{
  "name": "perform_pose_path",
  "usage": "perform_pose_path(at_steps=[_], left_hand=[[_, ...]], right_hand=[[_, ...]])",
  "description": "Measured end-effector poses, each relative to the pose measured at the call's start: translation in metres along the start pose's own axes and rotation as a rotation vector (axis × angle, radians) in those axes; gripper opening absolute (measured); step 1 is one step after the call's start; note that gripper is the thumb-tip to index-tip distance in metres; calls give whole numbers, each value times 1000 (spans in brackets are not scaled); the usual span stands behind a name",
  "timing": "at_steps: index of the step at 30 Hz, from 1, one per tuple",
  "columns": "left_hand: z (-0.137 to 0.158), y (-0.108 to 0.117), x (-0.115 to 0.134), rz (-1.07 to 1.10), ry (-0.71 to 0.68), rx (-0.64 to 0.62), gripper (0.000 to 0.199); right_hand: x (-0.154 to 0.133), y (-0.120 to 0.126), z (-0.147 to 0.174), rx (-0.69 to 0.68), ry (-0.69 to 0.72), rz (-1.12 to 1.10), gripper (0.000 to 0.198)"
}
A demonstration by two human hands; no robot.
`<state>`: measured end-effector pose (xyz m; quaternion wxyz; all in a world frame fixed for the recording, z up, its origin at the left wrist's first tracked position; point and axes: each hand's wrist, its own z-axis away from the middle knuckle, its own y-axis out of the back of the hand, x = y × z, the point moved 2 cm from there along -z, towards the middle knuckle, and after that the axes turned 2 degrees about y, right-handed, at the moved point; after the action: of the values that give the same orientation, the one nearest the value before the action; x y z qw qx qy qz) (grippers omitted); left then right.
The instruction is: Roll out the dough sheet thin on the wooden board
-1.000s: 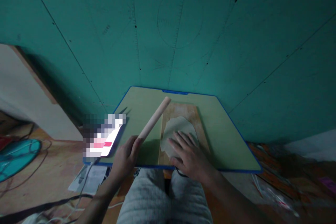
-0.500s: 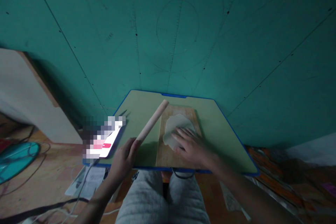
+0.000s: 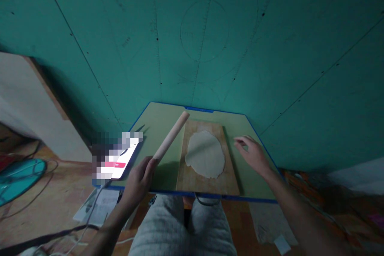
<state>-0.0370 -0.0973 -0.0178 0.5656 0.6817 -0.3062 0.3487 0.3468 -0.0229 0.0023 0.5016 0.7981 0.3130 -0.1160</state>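
Dough (image 3: 205,155) lies in one thin, flat sheet on a wooden board (image 3: 190,184), to the right of my left fingers and to the left of my right ones. My left hand (image 3: 143,175) grips a pale rolling pin (image 3: 171,134) near its close end, fingers wrapped around the wood; the pin slants away from them, its far end near the board's far left corner and apart from the dough. My right hand (image 3: 253,155) hangs over the table (image 3: 163,118), just beyond the board's right edge, its fingers curled in toward the thumb around a small gap. Nothing shows in them, and I cannot tell whether the tips meet.

Flattening looks well along, by my judgement: the sheet fills most of the board's width, a rough round with bare wood on every side. What seems left is evenness, for its rim runs wavy and a little ragged, most plainly at the edge closest to me. No cut or fold shows; its thickness is too hard to judge from this angle. Left of my left fingers, a lit screen (image 3: 127,155), partly blurred, lies on the table's left edge.
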Motion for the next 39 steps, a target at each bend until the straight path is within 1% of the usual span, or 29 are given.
perform_pose_path(at_steps=[1,3,5,8,11,12,14,16,18,21,23,25,27,30,33,36,39], left_hand=[[0,0,0,3,1,0,47],[0,1,0,11,6,-6,48],[1,1,-1,13,9,-27,49],[1,2,-4,5,7,-86,51],[0,4,-3,3,10,-146,50],[-2,5,-2,-5,16,-160,50],[-7,5,3,-48,20,-175,50],[-15,2,11,-118,-3,-190,50],[-24,-3,20,-202,-42,-225,49],[-34,-13,32,-345,-103,-282,45],[-36,-18,35,-431,-139,-312,43],[-33,-20,33,-486,-157,-335,42],[-26,-19,28,-507,-170,-352,41],[-10,-14,20,-537,-200,-371,40],[6,-10,17,-593,-220,-404,45],[16,-10,18,-626,-219,-432,49],[20,-12,21,-553,-209,-479,51]], right_hand=[[11,6,4,77,-66,-3,28],[30,16,16,181,-209,-16,30],[43,22,34,244,-340,-29,33],[52,31,60,241,-477,-12,38],[51,40,72,193,-527,31,38],[48,43,71,186,-512,35,37],[39,43,60,181,-435,18,31],[22,38,39,173,-337,-26,28],[0,26,13,174,-223,-52,27],[-37,-2,-28,145,-50,-85,27],[-58,-27,-51,68,37,-83,24],[-74,-53,-70,-29,53,-34,22],[-84,-77,-83,-125,19,23,21],[-98,-107,-92,-246,16,79,22],[-108,-124,-90,-331,44,147,27],[-112,-127,-81,-410,89,226,32],[-109,-122,-70,-471,106,291,39]])
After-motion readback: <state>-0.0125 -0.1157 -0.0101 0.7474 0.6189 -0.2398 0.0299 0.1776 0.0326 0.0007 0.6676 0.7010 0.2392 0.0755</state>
